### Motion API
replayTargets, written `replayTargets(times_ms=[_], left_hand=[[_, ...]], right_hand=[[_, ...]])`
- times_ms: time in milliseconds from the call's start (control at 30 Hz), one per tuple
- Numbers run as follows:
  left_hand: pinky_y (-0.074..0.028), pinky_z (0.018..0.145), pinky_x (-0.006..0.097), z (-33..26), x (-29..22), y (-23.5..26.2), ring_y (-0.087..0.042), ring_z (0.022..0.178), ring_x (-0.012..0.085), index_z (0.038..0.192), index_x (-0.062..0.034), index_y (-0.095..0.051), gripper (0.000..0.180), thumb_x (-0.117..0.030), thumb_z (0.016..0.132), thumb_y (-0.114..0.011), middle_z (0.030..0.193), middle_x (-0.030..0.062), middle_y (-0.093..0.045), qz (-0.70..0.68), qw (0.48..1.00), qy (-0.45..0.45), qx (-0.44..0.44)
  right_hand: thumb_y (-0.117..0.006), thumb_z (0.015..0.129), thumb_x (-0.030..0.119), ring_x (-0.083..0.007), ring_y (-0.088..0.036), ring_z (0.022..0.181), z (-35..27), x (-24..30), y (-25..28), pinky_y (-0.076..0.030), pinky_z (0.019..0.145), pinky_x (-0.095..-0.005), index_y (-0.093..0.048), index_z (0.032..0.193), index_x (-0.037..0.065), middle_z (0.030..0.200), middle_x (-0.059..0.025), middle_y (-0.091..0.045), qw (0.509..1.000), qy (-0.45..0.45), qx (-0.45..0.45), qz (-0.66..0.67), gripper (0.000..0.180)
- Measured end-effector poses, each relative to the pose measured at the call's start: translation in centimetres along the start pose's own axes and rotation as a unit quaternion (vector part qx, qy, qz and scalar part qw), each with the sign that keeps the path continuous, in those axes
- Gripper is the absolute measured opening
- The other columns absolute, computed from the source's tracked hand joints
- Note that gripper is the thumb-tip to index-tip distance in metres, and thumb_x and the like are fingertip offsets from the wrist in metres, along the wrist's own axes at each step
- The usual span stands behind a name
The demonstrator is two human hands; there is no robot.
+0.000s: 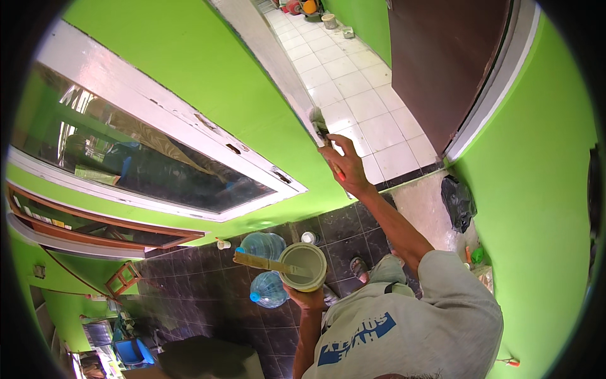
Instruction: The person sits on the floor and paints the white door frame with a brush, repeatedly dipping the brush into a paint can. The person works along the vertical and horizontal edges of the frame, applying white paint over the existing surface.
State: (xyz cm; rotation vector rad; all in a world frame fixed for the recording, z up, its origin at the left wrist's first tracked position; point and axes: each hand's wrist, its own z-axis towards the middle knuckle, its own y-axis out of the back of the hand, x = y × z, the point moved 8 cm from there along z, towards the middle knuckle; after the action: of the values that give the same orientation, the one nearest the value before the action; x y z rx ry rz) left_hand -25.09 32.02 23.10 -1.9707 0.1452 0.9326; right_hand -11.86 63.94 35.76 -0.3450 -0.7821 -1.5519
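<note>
My right hand (347,165) is closed round the handle of a paintbrush (318,120). Its bristles, pale at the tip, rest against the narrow whitish edge (278,76) of the green wall, beside the doorway. Lower down, my left hand (305,298) grips a round tub (323,273) from below and holds it up at waist height. Pale paint (309,259) shows inside the tub. Across its rim lies a flat wooden stick (255,261), one end dipping into the paint and the other sticking out to the left.
Two blue-tinted water bottles (268,289) stand on the dark tiles with a small white container (309,237). White tiles (353,85) run beyond the doorway, past a brown door (442,69). A black plastic bag (457,202) lies by the right wall; a white-framed window (189,120) is left.
</note>
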Motion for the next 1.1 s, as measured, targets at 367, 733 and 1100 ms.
replayTargets(times_ms=[367,733,1100], left_hand=[[-0.056,0.089,0.067,-0.1,0.0,0.2,-0.066,0.121,0.0338,0.15,-0.0238,-0.05,0.073,-0.074,0.097,-0.05,0.14,0.0061,-0.063,-0.016,1.0,0.003,-0.022],[-0.055,0.09,0.066,-0.1,-0.1,0.7,-0.065,0.122,0.0329,0.15,-0.0238,-0.048,0.074,-0.074,0.096,-0.05,0.14,0.0054,-0.06,-0.006,0.999,-0.01,-0.032],[-0.052,0.094,0.07,-0.9,0.7,1.9,-0.06,0.128,0.0334,0.15,-0.0229,-0.049,0.072,-0.071,0.097,-0.05,0.143,0.0057,-0.057,-0.043,0.997,-0.007,-0.057]], right_hand=[[-0.074,0.085,-0.007,-0.036,-0.066,0.119,-1.5,-0.5,0.5,-0.06,0.092,-0.0404,-0.074,0.119,0.007,0.133,-0.0179,-0.061,0.996,0.058,0.008,-0.068,0.036],[-0.076,0.085,0.002,-0.0287,-0.072,0.09,3.1,1.3,3.2,-0.061,0.074,-0.038,-0.073,0.109,0.01,0.107,-0.0085,-0.071,0.994,0.071,0.065,-0.052,0.025],[-0.075,0.086,-0.009,-0.0289,-0.071,0.112,2.3,1.6,2.7,-0.064,0.081,-0.0342,-0.074,0.123,0.008,0.132,-0.011,-0.066,0.984,0.127,0.063,-0.112,0.041]])
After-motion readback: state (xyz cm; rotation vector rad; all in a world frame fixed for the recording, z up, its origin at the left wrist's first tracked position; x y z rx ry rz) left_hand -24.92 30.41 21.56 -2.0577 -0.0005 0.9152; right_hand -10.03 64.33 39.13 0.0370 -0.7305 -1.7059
